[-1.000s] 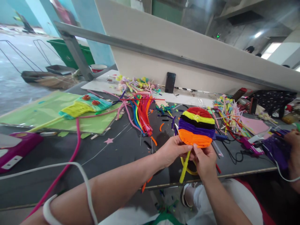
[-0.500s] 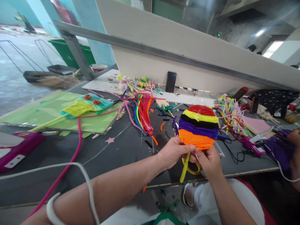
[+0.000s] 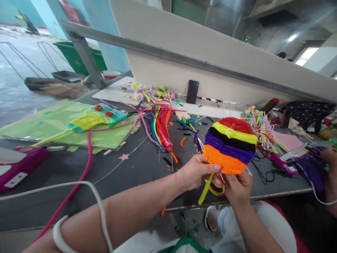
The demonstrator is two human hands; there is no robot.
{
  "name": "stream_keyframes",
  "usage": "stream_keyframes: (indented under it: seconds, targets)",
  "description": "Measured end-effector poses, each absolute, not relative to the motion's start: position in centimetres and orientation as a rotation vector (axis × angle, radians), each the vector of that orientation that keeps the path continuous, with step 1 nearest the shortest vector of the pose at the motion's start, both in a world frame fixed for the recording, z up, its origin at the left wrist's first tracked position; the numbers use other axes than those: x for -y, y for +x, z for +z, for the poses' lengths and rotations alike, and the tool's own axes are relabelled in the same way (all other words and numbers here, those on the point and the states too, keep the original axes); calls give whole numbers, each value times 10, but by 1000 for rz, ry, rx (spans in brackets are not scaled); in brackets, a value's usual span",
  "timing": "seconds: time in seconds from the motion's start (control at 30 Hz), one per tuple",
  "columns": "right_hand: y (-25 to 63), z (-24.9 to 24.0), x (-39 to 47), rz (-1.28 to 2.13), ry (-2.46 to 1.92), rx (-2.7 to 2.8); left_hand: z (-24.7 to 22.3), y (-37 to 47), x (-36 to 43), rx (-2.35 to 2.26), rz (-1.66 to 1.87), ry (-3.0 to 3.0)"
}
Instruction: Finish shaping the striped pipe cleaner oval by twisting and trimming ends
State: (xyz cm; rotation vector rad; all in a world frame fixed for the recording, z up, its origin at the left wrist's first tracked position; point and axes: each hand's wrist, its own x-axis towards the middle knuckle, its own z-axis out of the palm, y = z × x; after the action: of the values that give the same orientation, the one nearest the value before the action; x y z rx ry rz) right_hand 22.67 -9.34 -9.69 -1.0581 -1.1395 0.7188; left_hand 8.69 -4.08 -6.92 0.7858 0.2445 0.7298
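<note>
Between my hands is a round striped pipe-cleaner piece (image 3: 229,146) in red, yellow, black, purple and orange, with a yellow stem (image 3: 206,188) slanting down from it. My left hand (image 3: 198,171) pinches its lower left edge beside the stem, thumb in front. My right hand (image 3: 239,184) is closed at its lower right edge, with the fingers partly hidden behind. Scissors (image 3: 218,192) with a yellow handle loop show below and behind the piece, and a blade peeks out at its left. Whether a hand bears the scissors I cannot tell.
Left lies a yellow-and-teal pipe-cleaner piece (image 3: 98,117) on a green sheet (image 3: 39,123). A bundle of coloured pipe cleaners (image 3: 162,130) is mid-table. A phone (image 3: 192,92) leans on the partition. White cable (image 3: 97,200) crosses my left arm. Another person's hand (image 3: 331,158) is at right.
The striped piece has shifted slightly right and tilted, lower on its right side. My right hand has moved a little with it, and a scissor blade now shows at its left.
</note>
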Motion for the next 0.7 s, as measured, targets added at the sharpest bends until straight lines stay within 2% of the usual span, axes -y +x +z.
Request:
stream_keyframes:
  seconds: [0.5,0.7]
  targets:
    - [244,-95,89,953,-916,1133,-68,88,40,-263,787,810]
    - [241,-98,88,816,-1080,1121,-73,91,40,-267,792,800]
